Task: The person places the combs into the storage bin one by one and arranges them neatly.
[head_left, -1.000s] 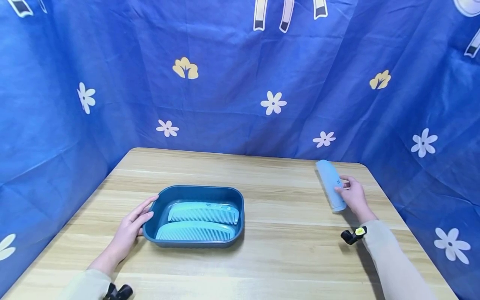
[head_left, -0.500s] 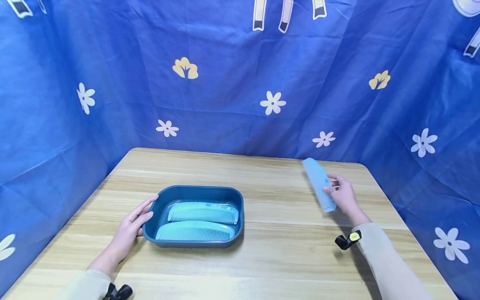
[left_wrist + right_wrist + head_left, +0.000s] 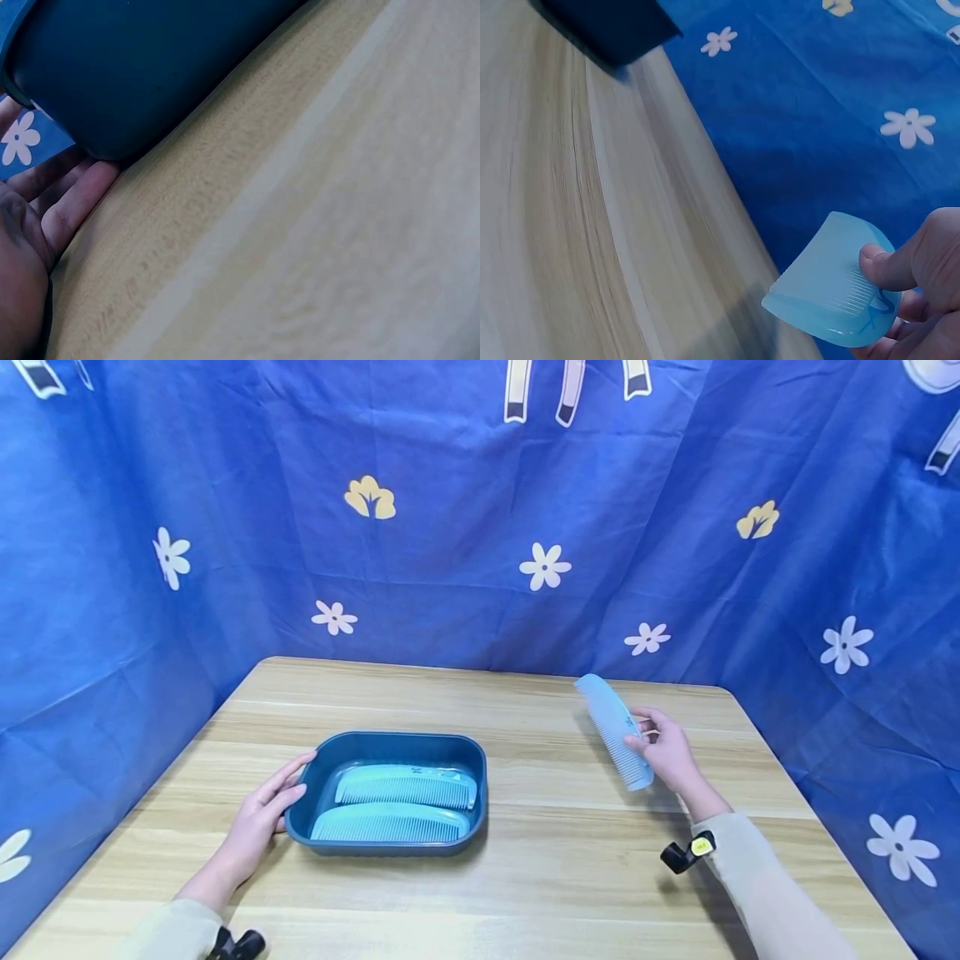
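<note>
A dark blue tray (image 3: 480, 758) sits on the wooden table (image 3: 562, 877) and holds two light blue combs (image 3: 405, 787) lying side by side. My left hand (image 3: 264, 814) rests with straight fingers against the tray's left wall (image 3: 112, 82). My right hand (image 3: 666, 752) pinches a third light blue comb (image 3: 613, 732) between thumb and fingers, held tilted above the table to the right of the tray. In the right wrist view the thumb presses on that comb (image 3: 832, 296), and the tray's corner (image 3: 615, 26) shows at the top left.
A blue cloth with flower prints (image 3: 480, 527) hangs around the table on three sides. Bare wood lies between the tray and my right hand. Small black wrist cameras (image 3: 684, 853) sit on both sleeves.
My right hand has carried the comb leftward, toward the tray, tilting it a little more. The left hand and the tray have not moved.
</note>
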Demonstrator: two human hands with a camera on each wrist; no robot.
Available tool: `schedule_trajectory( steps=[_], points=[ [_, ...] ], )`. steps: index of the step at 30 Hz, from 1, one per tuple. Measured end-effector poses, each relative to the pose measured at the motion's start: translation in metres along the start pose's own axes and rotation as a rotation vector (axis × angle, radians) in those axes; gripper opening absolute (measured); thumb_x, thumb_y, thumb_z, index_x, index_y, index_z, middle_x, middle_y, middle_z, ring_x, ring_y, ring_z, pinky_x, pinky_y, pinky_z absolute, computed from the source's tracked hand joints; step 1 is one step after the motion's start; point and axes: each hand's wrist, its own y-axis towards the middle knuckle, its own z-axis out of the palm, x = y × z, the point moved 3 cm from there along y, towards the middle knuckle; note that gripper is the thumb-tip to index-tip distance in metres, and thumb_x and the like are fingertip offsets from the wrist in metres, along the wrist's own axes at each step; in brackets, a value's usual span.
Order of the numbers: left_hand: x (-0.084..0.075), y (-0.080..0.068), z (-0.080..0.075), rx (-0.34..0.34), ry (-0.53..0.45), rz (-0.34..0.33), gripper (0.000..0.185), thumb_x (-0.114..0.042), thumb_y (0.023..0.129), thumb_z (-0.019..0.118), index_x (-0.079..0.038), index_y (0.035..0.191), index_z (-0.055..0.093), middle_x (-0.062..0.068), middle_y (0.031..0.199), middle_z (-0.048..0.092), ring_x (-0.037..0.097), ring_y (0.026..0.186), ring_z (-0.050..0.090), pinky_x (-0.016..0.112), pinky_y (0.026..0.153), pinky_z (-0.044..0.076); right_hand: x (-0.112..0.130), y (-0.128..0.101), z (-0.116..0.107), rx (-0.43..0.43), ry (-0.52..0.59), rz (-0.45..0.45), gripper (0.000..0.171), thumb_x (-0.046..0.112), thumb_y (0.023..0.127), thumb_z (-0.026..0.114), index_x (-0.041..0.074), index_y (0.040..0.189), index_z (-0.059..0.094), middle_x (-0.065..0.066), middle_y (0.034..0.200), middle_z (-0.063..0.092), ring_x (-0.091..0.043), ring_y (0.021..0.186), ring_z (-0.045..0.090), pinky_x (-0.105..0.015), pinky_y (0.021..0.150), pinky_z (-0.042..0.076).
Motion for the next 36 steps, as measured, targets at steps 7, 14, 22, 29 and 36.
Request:
schedule_trajectory(
  steps=[7,14,22,29,36],
  points=[
    [0.001,0.000,0.000,-0.004,-0.001,-0.001,0.047,-0.024,0.099,0.044,-0.019,0.145,0.034,0.019,0.141,0.031,-0.005,0.109,0.046,0.027,0.070,0.054,0.015,-0.004,0.014,0.047,0.068,-0.028,0.046,-0.005,0.079,0.068,-0.005,0.123,0.054,-0.020,0.090,0.058,-0.018,0.070,0.054,-0.020,0.060,0.047],
    [0.002,0.001,-0.001,-0.001,0.007,0.000,0.047,-0.024,0.100,0.043,-0.019,0.145,0.034,0.018,0.142,0.031,-0.004,0.110,0.046,0.027,0.069,0.054,0.031,-0.010,0.023,0.070,0.108,-0.053,0.047,-0.006,0.077,0.069,-0.006,0.122,0.054,-0.020,0.088,0.060,-0.020,0.069,0.054,-0.021,0.059,0.047],
    [0.000,0.001,-0.001,0.002,-0.009,-0.002,0.047,-0.024,0.100,0.044,-0.019,0.145,0.034,0.017,0.140,0.032,-0.001,0.108,0.049,0.028,0.070,0.054,0.044,-0.014,0.032,0.095,0.132,-0.066,0.047,-0.006,0.078,0.070,-0.005,0.122,0.055,-0.020,0.089,0.059,-0.017,0.070,0.053,-0.020,0.060,0.046],
    [-0.002,0.001,0.001,0.008,0.000,0.006,0.047,-0.024,0.100,0.043,-0.018,0.146,0.033,0.026,0.141,0.027,-0.002,0.108,0.048,0.027,0.069,0.054,0.060,-0.018,0.045,0.125,0.161,-0.084,0.046,-0.006,0.077,0.070,-0.002,0.121,0.056,-0.019,0.092,0.058,-0.020,0.072,0.053,-0.022,0.062,0.047],
    [0.003,0.001,-0.001,0.001,0.007,0.005,0.047,-0.024,0.100,0.042,-0.018,0.146,0.033,0.025,0.140,0.028,0.000,0.108,0.049,0.029,0.070,0.054,0.100,-0.033,0.057,0.183,0.206,-0.117,0.045,-0.011,0.077,0.067,-0.007,0.120,0.055,-0.024,0.093,0.057,-0.025,0.073,0.053,-0.021,0.061,0.047]
  ],
)
